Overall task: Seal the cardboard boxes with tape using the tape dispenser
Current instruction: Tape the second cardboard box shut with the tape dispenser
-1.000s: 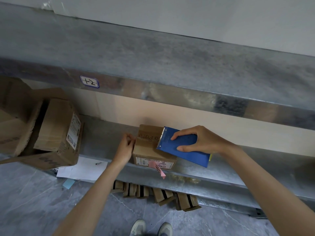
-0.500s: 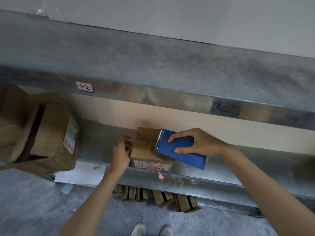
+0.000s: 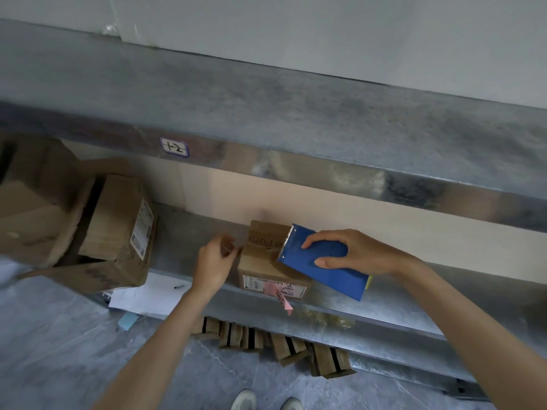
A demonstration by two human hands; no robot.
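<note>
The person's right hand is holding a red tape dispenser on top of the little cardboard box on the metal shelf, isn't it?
Nearly, but the colour is wrong. The head view shows the right hand gripping a flat blue tape dispenser, not a red one. The rest is right: it sits on top of the small brown cardboard box on the grey metal shelf.

Dim, flat indoor light, cool grey cast. Soft glare patches on upper shelf lip (image 3: 266, 167) above right hand (image 3: 358, 253). Heavy shade beneath that lip, darkest far left of left hand (image 3: 213, 267). Motion blur on left hand fingers (image 3: 225, 244); sharp on tape dispenser (image 3: 340, 276) under right hand. Cardboard boxes (image 3: 115, 220) left of left hand smeared, soft. Wide-angle bowing of shelf lines toward frame edges.
</note>
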